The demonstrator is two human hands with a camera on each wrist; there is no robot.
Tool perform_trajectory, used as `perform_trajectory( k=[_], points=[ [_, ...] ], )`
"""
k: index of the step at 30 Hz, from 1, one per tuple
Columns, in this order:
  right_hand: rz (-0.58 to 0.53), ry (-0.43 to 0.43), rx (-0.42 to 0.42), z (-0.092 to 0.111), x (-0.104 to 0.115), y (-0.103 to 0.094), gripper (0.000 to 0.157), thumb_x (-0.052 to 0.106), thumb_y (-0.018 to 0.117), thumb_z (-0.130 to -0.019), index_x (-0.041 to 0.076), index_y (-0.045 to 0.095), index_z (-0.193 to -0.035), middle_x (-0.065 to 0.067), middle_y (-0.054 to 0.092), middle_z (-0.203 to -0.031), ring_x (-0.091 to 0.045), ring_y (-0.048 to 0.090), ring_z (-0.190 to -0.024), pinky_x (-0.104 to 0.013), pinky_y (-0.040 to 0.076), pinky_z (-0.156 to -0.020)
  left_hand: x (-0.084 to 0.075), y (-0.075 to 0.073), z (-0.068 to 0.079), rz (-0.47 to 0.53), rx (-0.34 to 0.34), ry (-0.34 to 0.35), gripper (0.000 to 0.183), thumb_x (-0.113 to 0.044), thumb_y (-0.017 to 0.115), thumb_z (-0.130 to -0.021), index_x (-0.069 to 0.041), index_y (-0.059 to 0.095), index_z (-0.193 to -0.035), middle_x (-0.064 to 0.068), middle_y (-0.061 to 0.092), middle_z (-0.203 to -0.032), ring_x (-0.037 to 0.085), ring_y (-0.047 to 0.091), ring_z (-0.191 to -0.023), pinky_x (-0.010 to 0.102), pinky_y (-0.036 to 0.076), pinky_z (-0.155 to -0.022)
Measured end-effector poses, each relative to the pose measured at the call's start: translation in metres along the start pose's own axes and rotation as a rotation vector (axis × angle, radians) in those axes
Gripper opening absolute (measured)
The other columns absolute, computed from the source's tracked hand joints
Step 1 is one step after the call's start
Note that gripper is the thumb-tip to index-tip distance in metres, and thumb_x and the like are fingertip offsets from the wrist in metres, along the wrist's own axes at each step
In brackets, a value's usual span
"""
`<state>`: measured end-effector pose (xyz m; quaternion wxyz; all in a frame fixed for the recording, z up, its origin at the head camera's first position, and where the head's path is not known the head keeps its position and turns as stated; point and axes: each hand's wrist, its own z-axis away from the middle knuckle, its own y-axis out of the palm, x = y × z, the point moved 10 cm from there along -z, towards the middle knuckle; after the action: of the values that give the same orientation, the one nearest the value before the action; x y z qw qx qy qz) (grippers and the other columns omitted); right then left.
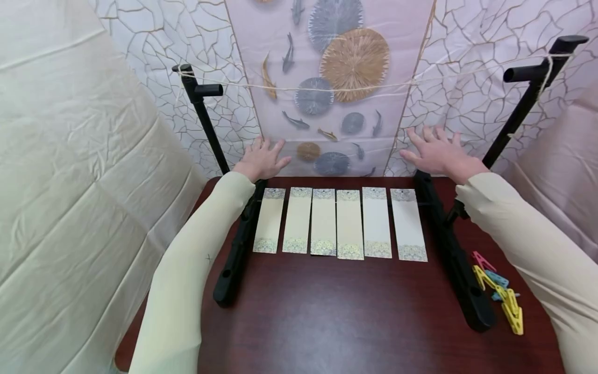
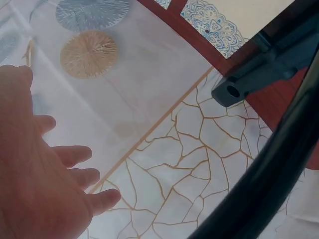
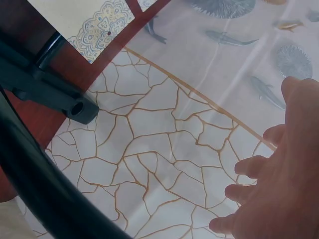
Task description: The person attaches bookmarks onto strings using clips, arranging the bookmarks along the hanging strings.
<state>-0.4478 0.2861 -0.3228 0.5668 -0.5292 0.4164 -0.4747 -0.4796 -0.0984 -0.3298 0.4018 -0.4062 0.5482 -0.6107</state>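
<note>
My left hand point(image 1: 261, 158) is held out past the table's far edge with fingers spread and nothing in it, beside the left black post point(image 1: 205, 122). On the other side my right hand point(image 1: 439, 152) reaches out the same way, empty, near the right black post point(image 1: 518, 111). Between the two black feet of the stand lies a row of several pale cards point(image 1: 323, 222) with patterned ends. A thin string point(image 1: 280, 88) runs between the posts above the hands. In the left wrist view a card's patterned end point(image 2: 212, 25) shows a small hole.
Several clothespins point(image 1: 513, 311) in yellow, blue and pink lie right of the stand's right foot point(image 1: 453, 259). The left foot point(image 1: 238, 249) lies left of the cards. A patterned curtain point(image 1: 336, 130) hangs behind the dark red table point(image 1: 322, 317); pale cloth point(image 1: 84, 208) covers the left side.
</note>
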Motion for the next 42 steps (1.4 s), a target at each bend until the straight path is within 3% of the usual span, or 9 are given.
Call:
perform_trajectory(
  k=[4,11,18,26,33,42],
  points=[
    [0.005,-0.004,-0.022,-0.001,0.003,-0.003,0.084,0.071,0.015,-0.096,0.017,-0.004,-0.158,-0.032,0.001,-0.160,-0.055,-0.004,-0.145,-0.079,-0.004,-0.105,0.001,0.001,0.000,0.001,-0.014,-0.008,0.069,-0.061,0.019,-0.101,-0.025,0.009,-0.159,0.020,0.014,-0.163,0.044,0.007,-0.151,0.065,0.018,-0.116],
    [-0.002,-0.017,-0.051,0.006,0.007,-0.004,0.081,0.069,0.015,-0.097,0.019,-0.003,-0.159,-0.030,0.002,-0.161,-0.054,-0.003,-0.145,-0.079,-0.004,-0.105,-0.010,0.006,-0.002,0.050,-0.009,0.031,0.070,-0.062,0.020,-0.101,-0.024,0.008,-0.159,0.021,0.012,-0.163,0.043,0.007,-0.151,0.066,0.011,-0.117],
    [-0.039,-0.029,-0.081,0.018,0.007,0.002,0.078,0.066,0.015,-0.099,0.018,-0.001,-0.159,-0.030,0.001,-0.161,-0.055,-0.001,-0.145,-0.079,0.000,-0.105,-0.018,0.007,-0.005,0.069,-0.019,0.047,0.071,-0.062,0.019,-0.101,-0.023,0.009,-0.159,0.021,0.013,-0.163,0.042,0.009,-0.151,0.062,0.015,-0.118],
    [-0.054,-0.076,-0.141,0.031,0.016,0.009,0.072,0.059,0.021,-0.102,0.021,-0.001,-0.159,-0.030,0.003,-0.161,-0.053,0.004,-0.146,-0.076,0.008,-0.107,-0.009,0.017,-0.003,0.160,-0.040,0.022,0.073,-0.064,0.019,-0.100,-0.023,0.007,-0.159,0.020,0.012,-0.164,0.042,0.011,-0.151,0.060,0.014,-0.119],
    [-0.167,-0.102,-0.124,0.046,0.023,0.019,0.072,0.054,0.030,-0.103,0.021,-0.001,-0.159,-0.034,0.003,-0.159,-0.056,0.007,-0.144,-0.075,0.011,-0.108,-0.001,0.027,0.004,0.233,-0.081,0.017,0.073,-0.058,0.028,-0.102,-0.016,0.010,-0.159,0.021,0.022,-0.161,0.043,0.019,-0.148,0.057,0.017,-0.120],
    [-0.254,-0.164,-0.132,0.073,0.028,0.030,0.073,0.048,0.038,-0.104,0.006,0.012,-0.157,-0.030,0.018,-0.159,-0.052,0.021,-0.143,-0.066,0.020,-0.112,0.001,0.043,0.011,0.367,-0.122,0.010,0.070,-0.053,0.034,-0.103,-0.017,0.012,-0.158,0.020,0.024,-0.160,0.037,0.026,-0.147,0.053,0.027,-0.117]
  ],
)
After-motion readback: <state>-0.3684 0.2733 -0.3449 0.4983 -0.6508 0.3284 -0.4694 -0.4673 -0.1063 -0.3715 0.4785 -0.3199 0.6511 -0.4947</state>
